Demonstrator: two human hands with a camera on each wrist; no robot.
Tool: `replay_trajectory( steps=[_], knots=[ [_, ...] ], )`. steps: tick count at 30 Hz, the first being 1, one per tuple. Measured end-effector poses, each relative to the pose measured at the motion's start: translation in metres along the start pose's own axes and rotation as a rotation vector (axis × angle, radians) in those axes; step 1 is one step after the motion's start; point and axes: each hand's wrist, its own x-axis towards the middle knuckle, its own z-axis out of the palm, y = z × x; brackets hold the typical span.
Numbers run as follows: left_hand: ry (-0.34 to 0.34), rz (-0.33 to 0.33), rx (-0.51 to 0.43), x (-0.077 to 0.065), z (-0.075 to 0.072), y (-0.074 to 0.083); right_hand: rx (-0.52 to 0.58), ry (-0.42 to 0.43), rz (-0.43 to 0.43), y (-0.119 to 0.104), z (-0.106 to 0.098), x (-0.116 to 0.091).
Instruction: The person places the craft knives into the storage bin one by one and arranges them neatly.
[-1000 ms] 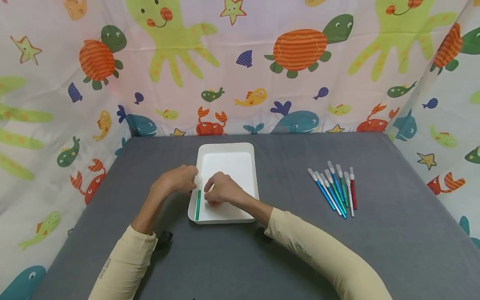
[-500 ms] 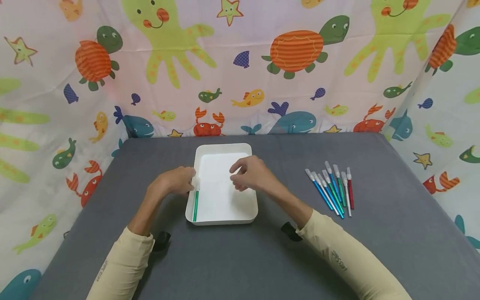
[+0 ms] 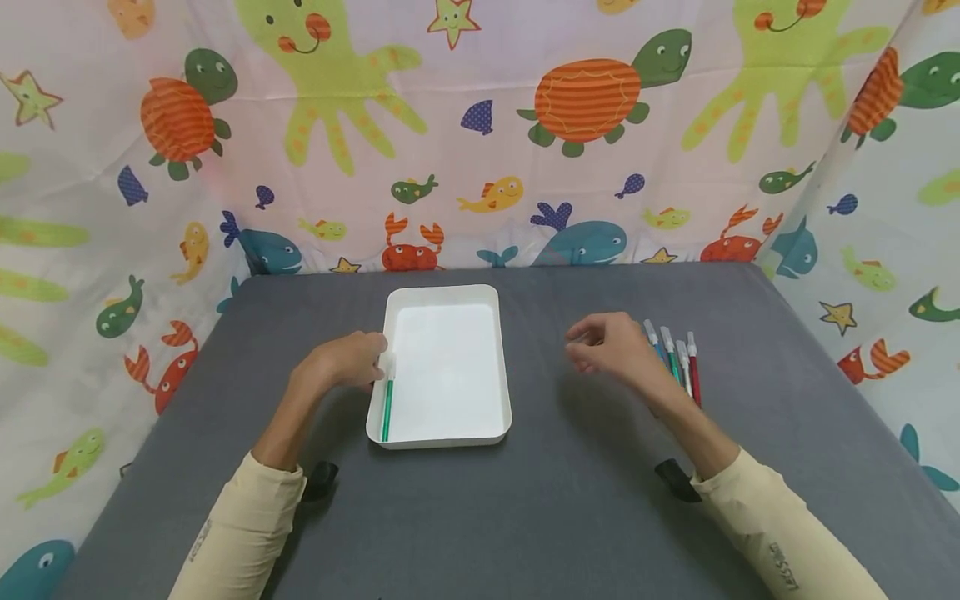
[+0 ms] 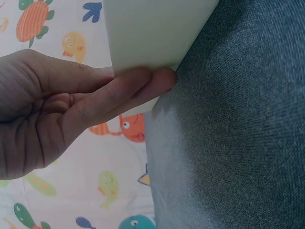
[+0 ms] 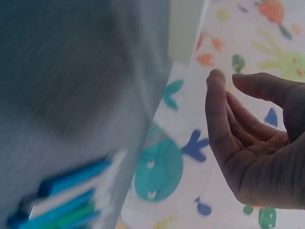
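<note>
A white rectangular tray [image 3: 501, 367] lies on the grey cloth, and my left hand [image 3: 348, 360] pinches its left wall. The left wrist view shows thumb and fingers on either side of that tray wall [image 4: 147, 33]. Inside the tray, along its left side, lies a slim green pen-like tool [image 3: 387, 410] with a whitish cap, partly behind the hand. My right hand [image 3: 613, 343] is over the cloth right of the tray, fingers loosely bent and holding nothing. Partly hidden behind it is a group of similar capped tools [image 3: 694, 375], blurred in the right wrist view.
Grey cloth [image 3: 465, 517] covers the table around the tray. A white curtain [image 3: 420, 67] printed with sea animals hangs at the back and both sides. Black wrist straps [image 3: 677, 481] show below the wrists.
My right hand has lifted from the green tool in the tray and moved right, to the group of capped tools. The left hand keeps its grip on the tray.
</note>
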Motion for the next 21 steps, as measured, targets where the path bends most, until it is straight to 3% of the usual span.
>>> replay_trajectory(
  steps=[6,21],
  knots=[
    [0.012,0.023,0.012,0.000,0.001,-0.002,-0.144,0.034,0.006,0.025,-0.018,-0.011],
    [-0.018,0.009,0.016,0.000,-0.001,-0.001,-0.309,0.013,0.180,0.059,-0.035,-0.014]
  ],
)
